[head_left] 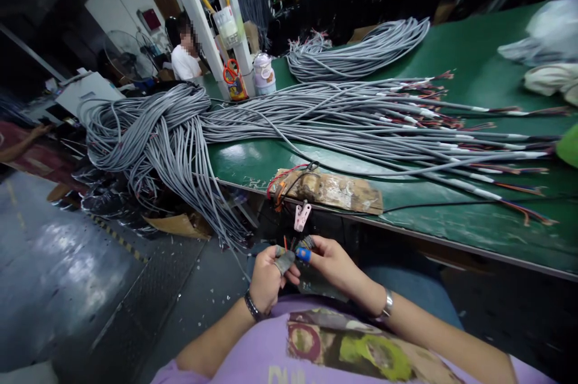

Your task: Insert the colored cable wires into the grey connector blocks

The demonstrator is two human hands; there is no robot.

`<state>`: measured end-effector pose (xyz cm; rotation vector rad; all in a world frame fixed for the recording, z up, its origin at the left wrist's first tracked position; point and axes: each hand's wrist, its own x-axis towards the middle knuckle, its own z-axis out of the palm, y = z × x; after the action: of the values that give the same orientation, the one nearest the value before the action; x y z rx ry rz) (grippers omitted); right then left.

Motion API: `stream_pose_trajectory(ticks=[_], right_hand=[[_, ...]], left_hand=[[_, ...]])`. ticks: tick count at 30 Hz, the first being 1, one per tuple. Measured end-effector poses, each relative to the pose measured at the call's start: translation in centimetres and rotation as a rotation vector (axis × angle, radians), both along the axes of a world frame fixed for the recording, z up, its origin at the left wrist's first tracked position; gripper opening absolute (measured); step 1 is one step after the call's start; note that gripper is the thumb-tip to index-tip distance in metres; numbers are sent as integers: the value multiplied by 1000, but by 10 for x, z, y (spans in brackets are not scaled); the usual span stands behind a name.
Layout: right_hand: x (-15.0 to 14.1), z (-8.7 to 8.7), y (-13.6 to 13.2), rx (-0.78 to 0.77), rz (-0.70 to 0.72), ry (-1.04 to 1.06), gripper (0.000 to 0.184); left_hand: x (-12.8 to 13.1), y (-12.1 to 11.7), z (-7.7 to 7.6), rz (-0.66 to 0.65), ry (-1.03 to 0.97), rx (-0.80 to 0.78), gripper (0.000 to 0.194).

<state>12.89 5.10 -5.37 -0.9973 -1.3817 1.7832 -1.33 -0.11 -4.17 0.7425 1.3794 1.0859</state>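
My left hand (267, 275) is closed in a pinch just below the bench edge, with grey covers on its fingers. Meeting it fingertip to fingertip, my right hand (336, 263) is also pinched; blue tape wraps its thumb and its fingertips are covered too. Thin wires (285, 243), one orange and others dark, poke up between the fingers; their lower ends are hidden. A pink clip (302, 216) hangs right above my hands, at the edge of a worn wooden block (334, 190) with red and black leads around its left end.
Long grey cables (280, 113) lie along the green bench (451, 215), stripped ends to the right, and drape over its left side. Behind are a coiled cable bundle (361, 50), a cup (264, 74) and orange-handled scissors (232, 73) by a post. A co-worker (184, 56) sits farther back.
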Motion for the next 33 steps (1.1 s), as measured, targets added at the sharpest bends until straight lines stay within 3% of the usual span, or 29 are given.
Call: stream_pose_trajectory(ticks=[8, 17, 20, 27, 33], right_hand=[[3, 9, -9, 73, 70, 16, 35], [7, 25, -1, -29, 89, 23, 39], [7, 21, 1, -55, 122, 30, 37], [8, 7, -1, -4, -40, -24, 36], [14, 7, -1, -30, -42, 6, 34]], left_hand=[[3, -3, 3, 120, -70, 20, 28], [9, -5, 3, 34, -67, 10, 29], [12, -4, 3, 5, -76, 13, 30], [15, 1, 3, 46, -70, 16, 34], [16, 5, 4, 55, -52, 5, 35]])
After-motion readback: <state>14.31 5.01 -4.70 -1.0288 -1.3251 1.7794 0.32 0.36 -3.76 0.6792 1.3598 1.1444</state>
